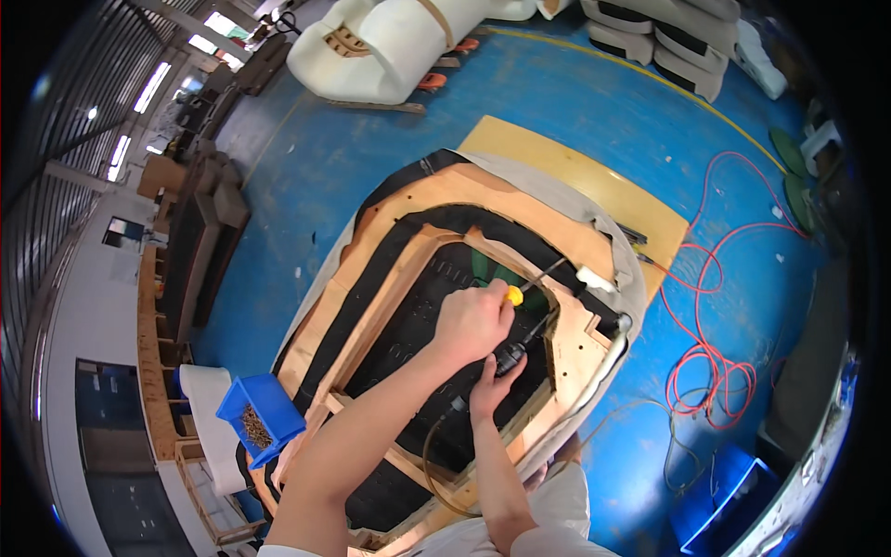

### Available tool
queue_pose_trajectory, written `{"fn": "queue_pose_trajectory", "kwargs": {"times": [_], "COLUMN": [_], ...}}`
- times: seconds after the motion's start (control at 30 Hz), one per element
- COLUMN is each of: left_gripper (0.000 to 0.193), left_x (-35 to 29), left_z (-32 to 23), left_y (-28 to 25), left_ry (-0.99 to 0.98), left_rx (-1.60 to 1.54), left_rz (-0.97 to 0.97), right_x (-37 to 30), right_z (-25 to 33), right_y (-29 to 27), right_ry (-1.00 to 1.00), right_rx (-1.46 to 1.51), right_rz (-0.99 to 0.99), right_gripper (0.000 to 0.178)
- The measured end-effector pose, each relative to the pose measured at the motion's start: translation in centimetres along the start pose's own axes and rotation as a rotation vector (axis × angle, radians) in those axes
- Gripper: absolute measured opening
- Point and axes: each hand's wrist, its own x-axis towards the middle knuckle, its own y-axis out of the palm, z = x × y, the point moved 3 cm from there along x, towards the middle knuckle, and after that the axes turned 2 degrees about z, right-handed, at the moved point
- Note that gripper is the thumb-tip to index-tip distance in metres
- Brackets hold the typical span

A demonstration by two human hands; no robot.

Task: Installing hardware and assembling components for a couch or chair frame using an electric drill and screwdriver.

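An upholstered wooden furniture frame lies in front of me, with black strips and grey fabric round its edge. My left hand is closed round a yellow-handled screwdriver, whose thin shaft points up and right toward the inner edge of the frame. Just below, my right hand grips a black power screwdriver. Its bit reaches toward the inner right corner of the frame; whether it touches the wood I cannot tell. A brownish hose curves in the frame's opening below the right hand.
A blue bin of small screws sits at the frame's left edge. Under its far side is a yellow board. Red hose coils on the blue floor at right. White foam furniture and grey cushions stand farther off.
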Motion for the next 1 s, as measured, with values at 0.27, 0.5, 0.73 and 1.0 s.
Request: {"fn": "queue_pose_trajectory", "kwargs": {"times": [0.27,0.5,0.73,1.0], "left_gripper": [0.015,0.016,0.016,0.015], "left_x": [-0.1,-0.2,-0.4,-1.5], "left_z": [0.0,0.3,0.4,0.4], "left_y": [0.2,0.3,0.3,1.6], "left_ry": [-0.021,-0.026,0.049,0.057], "left_rx": [0.001,-0.006,-0.017,-0.039], "left_rz": [0.044,0.044,-0.029,-0.061], "right_x": [0.1,-0.1,-0.1,0.4], "right_z": [0.2,0.9,1.0,0.4], "right_y": [-0.2,-0.1,-0.1,-0.7], "right_ry": [0.019,0.1,0.1,0.026], "right_rx": [-0.069,-0.033,-0.022,-0.045], "right_rz": [-0.028,0.001,0.012,-0.036], "right_gripper": [0.081,0.077,0.077,0.081]}}
